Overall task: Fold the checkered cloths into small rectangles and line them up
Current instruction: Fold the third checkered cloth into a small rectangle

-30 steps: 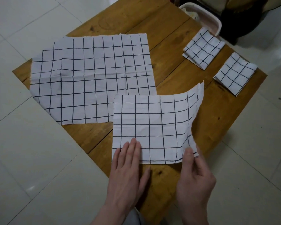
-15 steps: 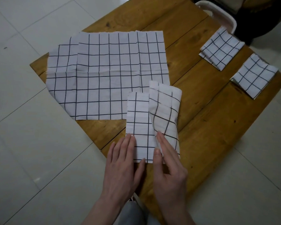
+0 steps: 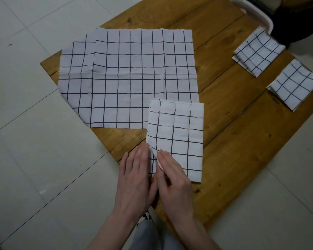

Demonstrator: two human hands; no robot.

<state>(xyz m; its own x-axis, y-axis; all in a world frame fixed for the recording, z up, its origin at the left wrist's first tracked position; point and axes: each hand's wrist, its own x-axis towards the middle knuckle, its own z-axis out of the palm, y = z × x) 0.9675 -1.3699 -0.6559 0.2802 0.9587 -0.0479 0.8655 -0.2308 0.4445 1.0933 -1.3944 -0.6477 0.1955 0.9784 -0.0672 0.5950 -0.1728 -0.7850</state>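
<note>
Lying at the bench (image 3: 242, 141) near edge, the half-folded cloth (image 3: 177, 138) looks soft, light and prone to slipping; take it by its corners. Left hand (image 3: 135, 175) presses flat beside it; right hand (image 3: 173, 179) pinches its lifted corner. Beyond lie flat cloths (image 3: 126, 76); farther right, two folded ones (image 3: 258, 51).

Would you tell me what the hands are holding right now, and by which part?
Both hold the half-folded cloth at its near left corner: right hand pinches the lifted layer's corner, left hand rests flat beside it.

No readable text, labels or numbers, cloths bear only grid lines, far corner possibly too dim
</note>
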